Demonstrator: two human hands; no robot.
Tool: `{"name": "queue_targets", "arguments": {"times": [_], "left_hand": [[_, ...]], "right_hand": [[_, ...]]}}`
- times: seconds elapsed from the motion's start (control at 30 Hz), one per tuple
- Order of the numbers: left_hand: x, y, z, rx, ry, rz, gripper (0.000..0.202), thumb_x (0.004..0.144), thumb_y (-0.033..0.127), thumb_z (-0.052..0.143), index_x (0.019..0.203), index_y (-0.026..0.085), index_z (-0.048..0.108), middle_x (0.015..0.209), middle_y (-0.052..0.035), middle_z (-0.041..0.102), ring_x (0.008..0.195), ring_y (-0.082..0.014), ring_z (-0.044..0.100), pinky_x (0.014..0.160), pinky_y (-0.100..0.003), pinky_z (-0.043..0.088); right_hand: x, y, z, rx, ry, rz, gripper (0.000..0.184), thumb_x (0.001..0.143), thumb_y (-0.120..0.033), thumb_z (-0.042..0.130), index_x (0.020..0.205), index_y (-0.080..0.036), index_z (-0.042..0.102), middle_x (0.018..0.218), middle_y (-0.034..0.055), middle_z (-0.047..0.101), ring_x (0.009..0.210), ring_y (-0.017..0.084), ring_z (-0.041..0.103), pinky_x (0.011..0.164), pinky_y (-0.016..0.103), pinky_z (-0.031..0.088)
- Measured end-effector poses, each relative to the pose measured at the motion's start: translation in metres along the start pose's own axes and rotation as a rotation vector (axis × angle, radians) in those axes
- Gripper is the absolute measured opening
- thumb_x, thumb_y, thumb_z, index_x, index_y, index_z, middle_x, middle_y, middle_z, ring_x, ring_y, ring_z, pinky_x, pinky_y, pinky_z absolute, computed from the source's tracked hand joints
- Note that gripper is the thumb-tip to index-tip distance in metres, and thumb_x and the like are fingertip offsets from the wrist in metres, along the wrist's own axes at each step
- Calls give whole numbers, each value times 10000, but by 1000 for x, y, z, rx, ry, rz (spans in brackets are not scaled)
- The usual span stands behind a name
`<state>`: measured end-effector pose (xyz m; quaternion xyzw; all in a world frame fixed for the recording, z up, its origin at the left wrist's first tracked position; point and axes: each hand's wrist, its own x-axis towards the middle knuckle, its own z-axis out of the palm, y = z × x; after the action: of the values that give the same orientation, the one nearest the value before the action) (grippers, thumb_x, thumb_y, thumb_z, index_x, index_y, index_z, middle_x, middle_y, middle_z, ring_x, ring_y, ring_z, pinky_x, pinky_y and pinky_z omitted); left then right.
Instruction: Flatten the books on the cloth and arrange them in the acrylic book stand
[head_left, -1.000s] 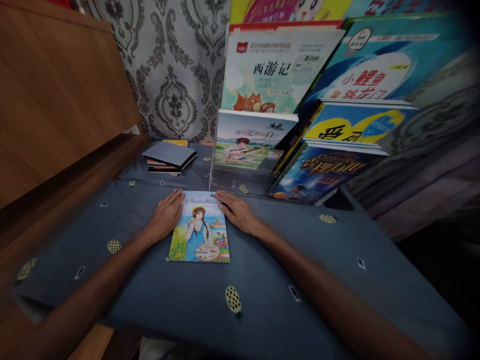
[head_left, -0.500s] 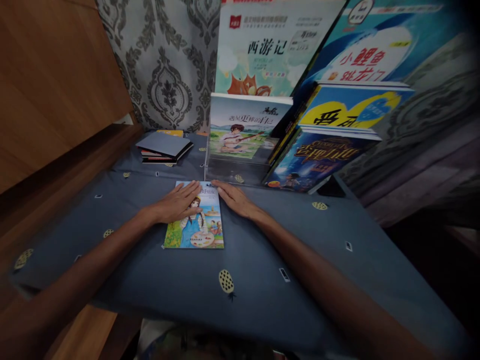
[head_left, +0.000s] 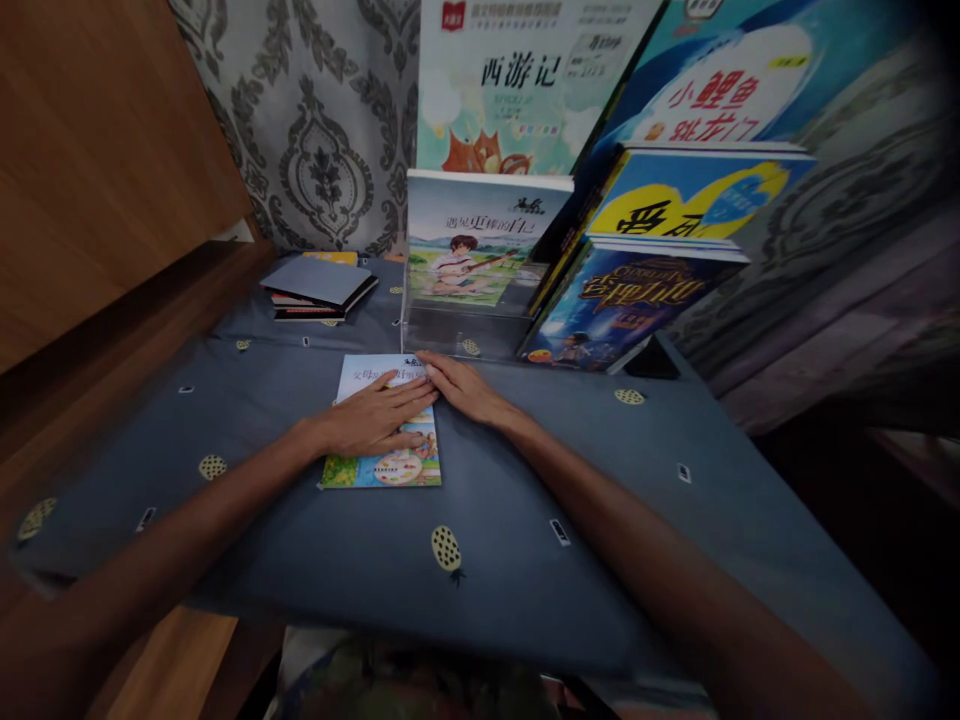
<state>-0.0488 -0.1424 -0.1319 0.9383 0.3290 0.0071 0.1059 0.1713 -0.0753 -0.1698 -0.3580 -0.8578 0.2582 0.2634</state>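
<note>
A thin illustrated book (head_left: 397, 468) lies flat on the blue table cover, its painted front facing up. My left hand (head_left: 371, 415) rests open and flat across the middle of the cover, hiding much of the picture. At the book's upper right corner is my right hand (head_left: 465, 388), fingers stretched out and holding nothing. Its fingertips touch or nearly touch the book's right edge, close to my left fingertips.
Behind my right hand stands a clear display rack (head_left: 450, 330) with several upright books, among them a dark blue one (head_left: 615, 310). A small stack of books (head_left: 319, 285) lies at the back left. A wooden panel (head_left: 97, 180) borders the left side.
My left hand has slid right and slightly down over the cover, uncovering more of the title at the top. My right hand has stayed by the corner. The whole view has shifted slightly.
</note>
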Motion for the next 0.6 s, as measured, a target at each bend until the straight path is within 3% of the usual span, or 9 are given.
{"name": "queue_targets", "arguments": {"times": [0.17,0.37,0.6], "left_hand": [[-4,15,-3,-3,-37,44,698,1040,604,216,1596,183,236,1666,-100,220,1562,-224,149,1262,-479,8],[-15,33,-1,-16,-38,103,624,1055,561,246,1598,254,228,1652,-64,282,1552,-209,199,1264,-489,37],[-31,55,4,-32,2,182,621,1056,516,344,1609,314,150,1645,-13,306,1545,-185,210,1279,-440,89]], "right_hand": [[-1,-2,0,-17,-7,5,548,1050,-421,315,1459,-106,500,1491,160,548,1407,245,487,1184,464,373],[-1,-2,1,-26,6,-1,474,1054,-418,325,1468,-267,501,1502,50,554,1416,224,479,1191,499,368],[0,-6,2,-56,8,-6,467,1055,-387,328,1451,-232,521,1490,60,564,1424,225,472,1204,490,365]]}}
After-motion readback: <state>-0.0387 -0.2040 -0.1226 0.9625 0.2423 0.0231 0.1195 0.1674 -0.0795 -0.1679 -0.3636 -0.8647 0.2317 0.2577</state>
